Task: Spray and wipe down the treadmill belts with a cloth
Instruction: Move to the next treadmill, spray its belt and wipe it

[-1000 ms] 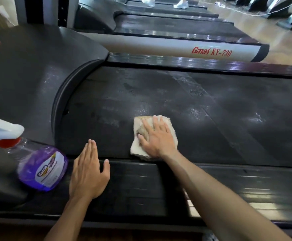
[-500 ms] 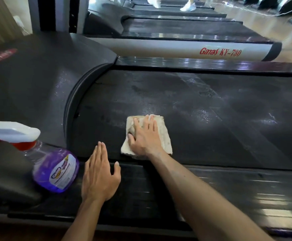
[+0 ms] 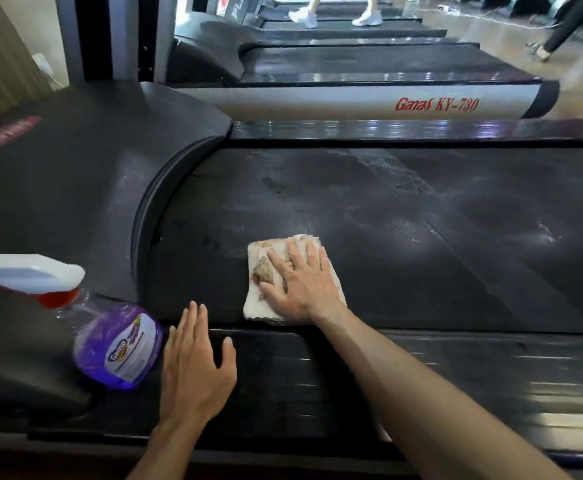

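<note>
A black treadmill belt (image 3: 404, 230) runs across the middle of the view, with damp streaks on it. My right hand (image 3: 300, 285) lies flat with spread fingers on a folded, stained white cloth (image 3: 260, 308) at the belt's near edge. My left hand (image 3: 196, 368) rests flat, fingers straight, on the ribbed near side rail (image 3: 352, 375). A spray bottle (image 3: 117, 348) of purple liquid with a white and red trigger head lies tilted on the rail just left of my left hand.
The black motor hood (image 3: 58, 188) rises at the left. Beyond the far rail stands another treadmill with a silver side bar (image 3: 352, 102) marked Ganas KY-730. Farther back, a person's white shoes (image 3: 304, 17) are on a third belt. Wooden floor lies at the top right.
My right hand has kept the cloth near the belt's near edge, shifting it only slightly. The left hand stays on the rail. The view has tilted up a little.
</note>
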Tool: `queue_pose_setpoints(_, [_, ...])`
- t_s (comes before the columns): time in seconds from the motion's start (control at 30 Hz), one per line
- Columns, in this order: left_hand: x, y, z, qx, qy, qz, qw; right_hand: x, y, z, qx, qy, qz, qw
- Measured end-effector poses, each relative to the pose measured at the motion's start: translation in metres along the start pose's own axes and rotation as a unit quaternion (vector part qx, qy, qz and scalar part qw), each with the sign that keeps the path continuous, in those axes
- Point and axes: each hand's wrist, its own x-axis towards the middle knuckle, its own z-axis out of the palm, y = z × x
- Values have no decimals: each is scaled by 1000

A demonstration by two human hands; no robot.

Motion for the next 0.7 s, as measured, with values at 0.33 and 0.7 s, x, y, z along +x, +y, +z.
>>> queue_pose_setpoints(0.33, [-4, 1, 3, 47, 17, -66, 997, 16, -24, 15, -8, 9, 27, 1000])
queue_pose_setpoints(0.7, [-8, 6, 2, 37, 13, -60, 997, 11, -8, 9, -78, -49, -116, 989])
